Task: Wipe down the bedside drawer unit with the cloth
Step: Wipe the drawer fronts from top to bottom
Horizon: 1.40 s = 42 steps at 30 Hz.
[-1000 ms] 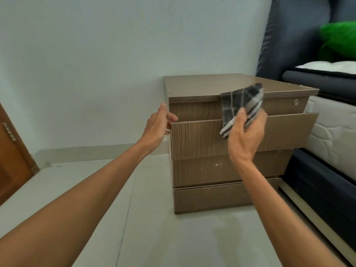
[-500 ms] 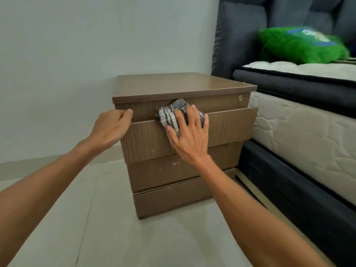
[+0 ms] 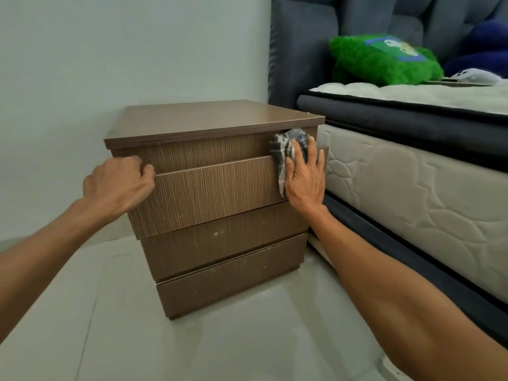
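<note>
1. Sliding update: since half a second ago my right hand (image 3: 305,180) and the cloth (image 3: 286,149) have gone from the middle of the drawer's top edge over to its right end. My left hand (image 3: 118,185) hasn't budged from the left corner.
2. Right hand is spread flat with the fingers pretty much straight, pressing the cloth against the front. It's not gripping it, just pushing on it.
3. That grey-and-white checked cloth is bunched up at about 2 o'clock on the front of the drawer unit (image 3: 209,125). It's tucked right under the overhanging top and draped over the upper right corner of the open drawer (image 3: 220,193). Part of it hangs down the drawer face beside my thumb.
4. Left hand sits at 9 o'clock on the unit, fingers curled round the upper left corner of that open drawer, holding it.
5. That drawer sticks out a bit from the ones below it. The two lower fronts look shut and have some pale specks on them.
6. The unit itself sits on the pale floor (image 3: 247,339) with the wall (image 3: 137,50) behind it at 12 o'clock.
7. At 3 o'clock, just beside the unit, is the bed (image 3: 412,188) with its quilted mattress side, and the dark headboard (image 3: 302,45) is behind that.
8. A fuzzy green pillow (image 3: 382,61) lies on top of the bed, up around 1 o'clock from the unit.
</note>
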Each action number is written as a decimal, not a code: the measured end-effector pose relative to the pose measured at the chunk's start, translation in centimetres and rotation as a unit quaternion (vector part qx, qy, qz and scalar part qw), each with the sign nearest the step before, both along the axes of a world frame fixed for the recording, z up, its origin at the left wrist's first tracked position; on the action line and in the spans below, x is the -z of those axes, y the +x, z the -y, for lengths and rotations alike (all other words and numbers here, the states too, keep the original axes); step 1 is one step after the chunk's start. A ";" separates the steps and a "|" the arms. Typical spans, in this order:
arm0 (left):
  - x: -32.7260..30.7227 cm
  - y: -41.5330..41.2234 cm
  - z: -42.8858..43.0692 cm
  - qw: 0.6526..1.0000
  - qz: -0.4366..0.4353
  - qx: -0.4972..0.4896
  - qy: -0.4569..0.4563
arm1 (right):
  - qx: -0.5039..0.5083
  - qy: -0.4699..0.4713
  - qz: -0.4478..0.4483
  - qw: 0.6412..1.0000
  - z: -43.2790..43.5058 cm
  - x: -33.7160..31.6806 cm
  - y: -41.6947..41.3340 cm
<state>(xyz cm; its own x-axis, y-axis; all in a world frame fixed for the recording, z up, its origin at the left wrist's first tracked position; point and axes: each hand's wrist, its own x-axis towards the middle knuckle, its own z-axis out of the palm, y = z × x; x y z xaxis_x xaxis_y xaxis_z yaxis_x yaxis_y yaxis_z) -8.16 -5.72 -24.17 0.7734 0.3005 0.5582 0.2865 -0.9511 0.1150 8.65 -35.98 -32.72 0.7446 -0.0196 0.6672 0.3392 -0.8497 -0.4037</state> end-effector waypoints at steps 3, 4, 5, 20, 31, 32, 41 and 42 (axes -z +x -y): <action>0.1 0.0 0.2 1.000 0.001 -0.004 0.019 | 0.005 0.060 -0.008 0.998 1.1 -0.1 0.8; 0.0 0.0 0.4 1.000 0.000 -0.006 0.025 | 0.005 0.074 -0.007 0.997 1.4 -0.2 1.1; -0.1 -0.1 0.7 1.000 -0.001 -0.005 0.030 | 0.004 0.083 -0.005 0.997 1.6 -0.2 1.3; -0.3 5.4 8.7 0.986 -0.047 0.144 0.075 | 0.023 0.062 0.005 0.998 3.3 -0.3 2.6; -1.0 6.0 7.9 0.984 -0.059 0.157 0.069 | 0.096 0.481 -0.013 0.872 4.5 1.8 2.5; -1.1 5.9 7.7 0.982 -0.065 0.164 0.062 | 0.088 0.496 0.006 0.864 4.0 2.3 2.2; -3.1 6.2 6.0 0.965 -0.185 0.178 -0.045 | 0.015 0.448 -0.075 0.891 -5.8 2.8 -0.9; -3.3 6.2 6.0 0.963 -0.191 0.182 -0.048 | 0.009 0.437 -0.083 0.895 -6.9 3.0 -1.9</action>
